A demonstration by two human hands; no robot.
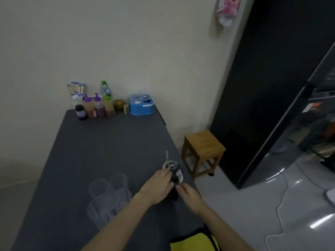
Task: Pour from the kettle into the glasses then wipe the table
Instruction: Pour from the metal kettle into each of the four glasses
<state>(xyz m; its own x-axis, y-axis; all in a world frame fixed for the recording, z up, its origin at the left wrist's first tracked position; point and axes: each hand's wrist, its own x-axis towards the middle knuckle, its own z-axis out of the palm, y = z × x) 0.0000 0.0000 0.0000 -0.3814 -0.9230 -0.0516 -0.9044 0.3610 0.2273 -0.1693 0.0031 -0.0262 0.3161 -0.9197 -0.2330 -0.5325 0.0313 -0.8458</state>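
Observation:
A small glass kettle (173,172) with dark liquid, a clear lid and a black handle stands near the right edge of the dark grey table (101,145). My left hand (158,187) lies against the kettle's left side, fingertips up at the lid. My right hand (190,194) comes in from the right, its fingers closed on the black handle. Three clear empty glasses (108,194) stand clustered just left of my left forearm. A yellow cloth (192,241) lies at the table's near edge, under my right arm.
Sauce bottles (96,107), a water bottle (105,88) and a blue box (141,105) line the far end by the wall. A wooden stool (203,151) stands right of the table. Beyond it are a dark fridge (290,105) and glossy floor.

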